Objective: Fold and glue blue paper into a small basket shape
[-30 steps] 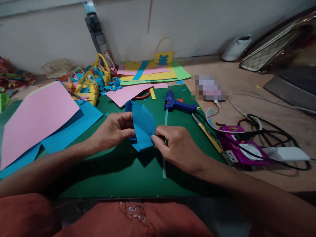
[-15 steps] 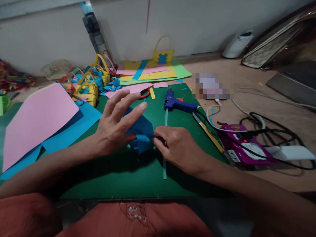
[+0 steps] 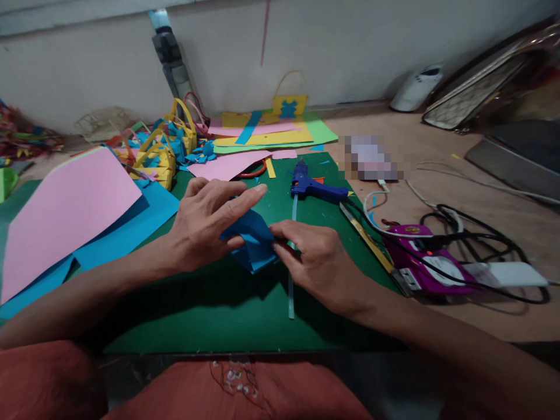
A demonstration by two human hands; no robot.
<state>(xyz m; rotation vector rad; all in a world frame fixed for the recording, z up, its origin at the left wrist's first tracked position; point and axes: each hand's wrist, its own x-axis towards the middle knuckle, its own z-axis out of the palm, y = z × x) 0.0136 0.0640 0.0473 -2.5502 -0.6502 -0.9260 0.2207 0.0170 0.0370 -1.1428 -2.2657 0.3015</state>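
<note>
A folded piece of blue paper [image 3: 254, 248], with flaps and creases, is between my hands above the green mat. My left hand [image 3: 210, 224] holds it from the left, thumb low against the paper and fingers bent over its far side; the index finger stretches out above it. At the paper's right edge, the thumb and fingertips of my right hand [image 3: 317, 262] pinch tightly. My fingers cover parts of both sides of the paper. Just behind my right hand lies a blue glue gun [image 3: 319, 188], its clear glue stick [image 3: 291, 297] running under that hand toward me.
A green cutting mat [image 3: 210, 326] covers the table. Pink sheets [image 3: 74, 213] and blue sheets lie left, small yellow paper baskets [image 3: 160, 160] behind them. A yellow cutter [image 3: 367, 239], a purple power strip [image 3: 429, 262] and tangled cables are at right. Red-handled scissors [image 3: 256, 172] lie behind.
My left fingers have come down and curled closer over the blue paper. The paper has turned slightly, showing more of its folded inside. My right hand keeps its pinch at the edge.
</note>
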